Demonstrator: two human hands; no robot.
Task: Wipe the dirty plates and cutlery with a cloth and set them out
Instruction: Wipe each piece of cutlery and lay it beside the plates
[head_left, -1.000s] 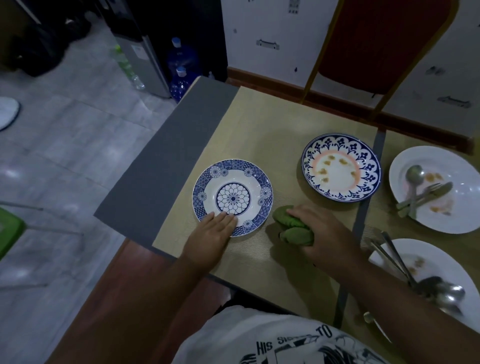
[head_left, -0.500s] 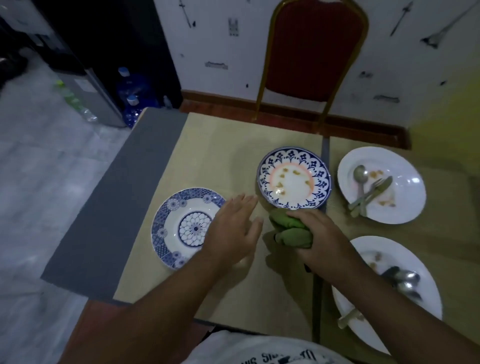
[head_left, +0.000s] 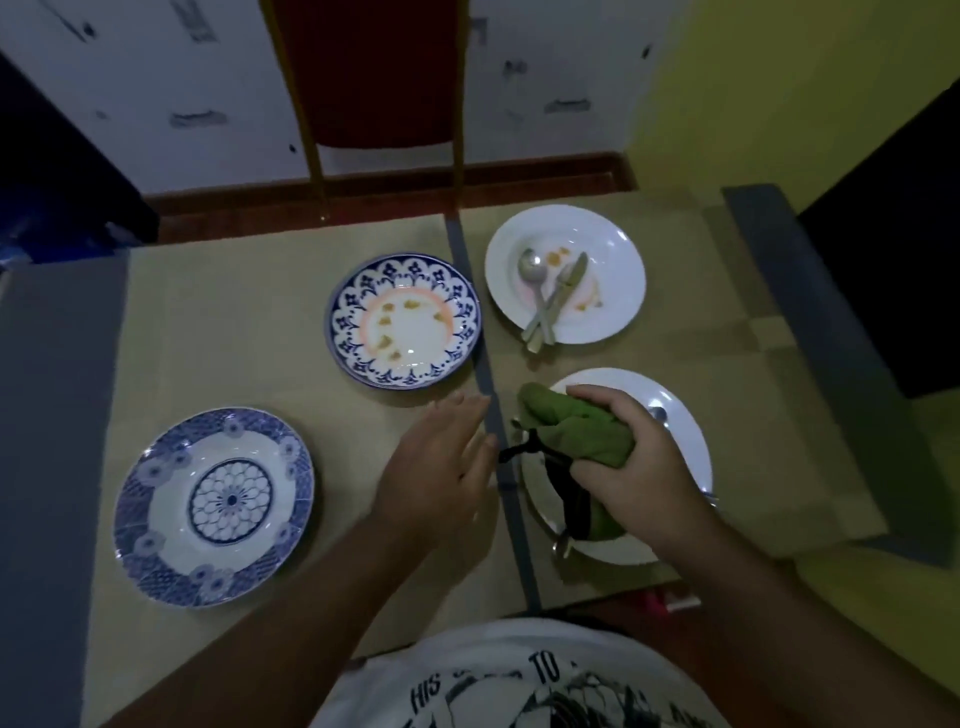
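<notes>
Over the near white plate (head_left: 680, 447), right hand (head_left: 631, 462) clenching green cloth (head_left: 576, 436), left hand (head_left: 441, 467) spread empty (bare mat beneath)

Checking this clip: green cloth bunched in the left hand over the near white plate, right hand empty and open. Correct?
Hands are swapped. The head view shows the green cloth bunched in the right hand over the near white plate; the left hand is empty and open.

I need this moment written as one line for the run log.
right hand: grips green cloth over near white plate | left hand: open, empty | patterned bowl: dirty | flower plate: clean
</notes>
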